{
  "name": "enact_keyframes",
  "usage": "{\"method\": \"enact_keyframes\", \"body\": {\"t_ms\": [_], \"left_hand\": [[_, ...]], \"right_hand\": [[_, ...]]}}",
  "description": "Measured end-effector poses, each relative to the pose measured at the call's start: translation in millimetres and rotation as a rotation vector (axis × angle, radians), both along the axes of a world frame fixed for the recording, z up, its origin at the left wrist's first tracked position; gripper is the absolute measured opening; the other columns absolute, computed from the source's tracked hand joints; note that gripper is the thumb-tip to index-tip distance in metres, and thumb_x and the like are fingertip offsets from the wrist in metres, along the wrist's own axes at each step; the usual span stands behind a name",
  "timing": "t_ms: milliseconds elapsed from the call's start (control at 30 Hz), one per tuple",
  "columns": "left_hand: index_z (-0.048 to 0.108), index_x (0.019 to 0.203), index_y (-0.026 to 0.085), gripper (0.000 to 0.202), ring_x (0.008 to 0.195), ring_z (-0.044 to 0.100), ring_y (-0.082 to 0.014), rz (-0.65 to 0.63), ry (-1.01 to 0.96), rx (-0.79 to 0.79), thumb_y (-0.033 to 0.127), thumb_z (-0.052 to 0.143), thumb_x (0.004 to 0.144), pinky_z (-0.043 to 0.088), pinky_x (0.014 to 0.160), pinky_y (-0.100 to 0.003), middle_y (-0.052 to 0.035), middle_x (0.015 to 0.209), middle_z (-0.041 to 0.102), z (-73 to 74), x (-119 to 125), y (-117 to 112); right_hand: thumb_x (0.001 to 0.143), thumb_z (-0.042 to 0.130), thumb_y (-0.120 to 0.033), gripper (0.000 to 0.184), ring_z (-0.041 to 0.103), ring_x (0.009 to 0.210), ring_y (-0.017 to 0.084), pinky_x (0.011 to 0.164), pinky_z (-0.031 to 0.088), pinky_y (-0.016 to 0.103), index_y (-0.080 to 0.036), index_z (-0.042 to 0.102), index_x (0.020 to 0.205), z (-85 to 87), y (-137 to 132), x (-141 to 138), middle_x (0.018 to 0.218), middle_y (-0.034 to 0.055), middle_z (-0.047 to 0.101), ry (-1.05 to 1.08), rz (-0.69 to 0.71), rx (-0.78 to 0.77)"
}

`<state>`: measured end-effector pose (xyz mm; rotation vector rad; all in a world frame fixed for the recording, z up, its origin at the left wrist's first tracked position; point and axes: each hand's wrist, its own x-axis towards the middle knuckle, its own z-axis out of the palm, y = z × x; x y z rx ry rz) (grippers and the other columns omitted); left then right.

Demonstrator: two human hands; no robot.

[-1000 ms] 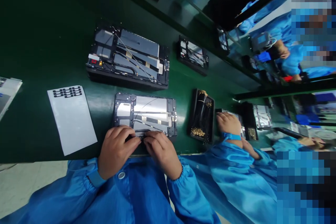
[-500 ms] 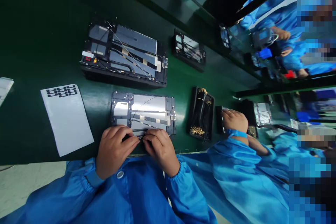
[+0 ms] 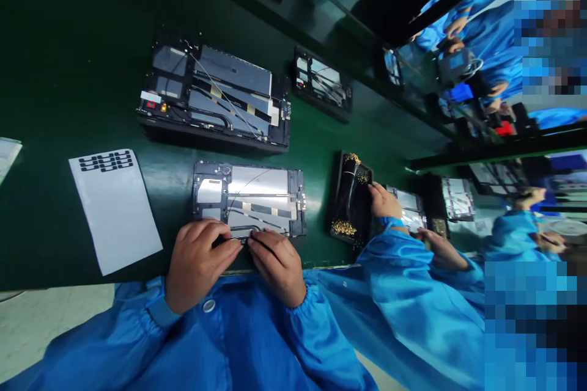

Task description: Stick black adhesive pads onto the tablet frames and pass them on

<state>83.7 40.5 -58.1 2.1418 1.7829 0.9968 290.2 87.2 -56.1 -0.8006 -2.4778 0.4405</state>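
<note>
An opened tablet [image 3: 259,180], its silver battery and dark cables bare, lies flat on the green bench in front of me. My left hand [image 3: 199,263] is at its near edge, thumb and fingers pinched together. Close beside it, my right hand [image 3: 279,263] has its fingers closed at the same edge, near a dark cable. What sits between the fingertips is too small or hidden to make out. A white sheet [image 3: 119,214] with several small black stickers lies to the left.
A stack of opened tablets [image 3: 232,88] stands behind, with a smaller-looking stack [image 3: 323,79] farther right. A black tray [image 3: 337,195] holds bundled black cables with gold ends. On the right, a co-worker's hand [image 3: 384,201] is by that tray. A raised shelf runs along the back.
My right fingers have shifted slightly on the tablet's near edge; the left hand stays put. The co-worker's hand has moved left to the cable tray, uncovering another tablet.
</note>
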Motion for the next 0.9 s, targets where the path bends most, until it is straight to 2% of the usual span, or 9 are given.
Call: {"method": "enact_keyframes", "body": {"t_ms": [133, 267, 433, 733, 833, 900], "left_hand": [[0.066, 0.094, 0.025, 0.003, 0.1, 0.063, -0.0222, -0.003, -0.009, 0.001, 0.023, 0.064, 0.094, 0.043, 0.084, -0.039, -0.001, 0.094, 0.069, 0.0, -2, 0], [0.059, 0.098, 0.02, 0.008, 0.104, 0.066, -0.0198, -0.036, -0.116, 0.007, 0.021, 0.064, 0.093, 0.047, 0.09, -0.036, -0.0037, 0.102, 0.071, -2.1, -9, -5], [0.058, 0.097, 0.02, 0.008, 0.107, 0.067, -0.0192, -0.054, -0.156, 0.019, 0.018, 0.064, 0.093, 0.05, 0.095, -0.035, -0.005, 0.105, 0.071, -4.5, -14, -10], [0.058, 0.096, 0.021, 0.008, 0.104, 0.069, -0.0185, -0.031, -0.214, 0.023, 0.019, 0.065, 0.092, 0.054, 0.092, -0.035, -0.0035, 0.103, 0.072, -7.3, -12, -8], [0.059, 0.101, 0.02, 0.013, 0.111, 0.067, -0.0198, -0.041, -0.232, 0.06, 0.018, 0.067, 0.091, 0.054, 0.097, -0.037, -0.0058, 0.108, 0.071, -1.4, -13, -15], [0.06, 0.109, 0.02, 0.021, 0.119, 0.063, -0.0214, -0.042, -0.202, 0.08, 0.015, 0.067, 0.09, 0.052, 0.102, -0.039, -0.0075, 0.113, 0.07, 5.3, -24, -23]], "right_hand": [[0.095, 0.061, -0.012, 0.046, 0.067, 0.116, 0.024, 0.103, 0.058, 0.046, -0.019, 0.058, 0.139, -3.1, -2, 4, 0.119, 0.0135, 0.071, -0.029, 0.016, 0.025], [0.095, 0.059, -0.014, 0.046, 0.067, 0.117, 0.024, 0.1, 0.059, 0.047, -0.022, 0.057, 0.141, -8.6, -1, 7, 0.12, 0.0129, 0.07, -0.007, 0.012, -0.005], [0.093, 0.063, -0.015, 0.046, 0.064, 0.118, 0.026, 0.099, 0.059, 0.048, -0.02, 0.059, 0.138, -15.1, -1, 10, 0.122, 0.0149, 0.068, -0.014, 0.039, 0.073], [0.092, 0.066, -0.02, 0.045, 0.062, 0.114, 0.024, 0.1, 0.057, 0.046, -0.024, 0.061, 0.136, -5.4, -1, 1, 0.121, 0.0112, 0.069, -0.128, 0.038, 0.15], [0.095, 0.062, -0.024, 0.041, 0.063, 0.115, 0.025, 0.097, 0.058, 0.046, -0.026, 0.061, 0.136, 2.3, 2, 2, 0.122, 0.0113, 0.068, -0.095, 0.051, 0.029], [0.097, 0.058, -0.024, 0.038, 0.065, 0.112, 0.025, 0.09, 0.059, 0.044, -0.025, 0.059, 0.136, 10.5, 6, 1, 0.12, 0.012, 0.066, 0.031, -0.007, -0.099]]}}
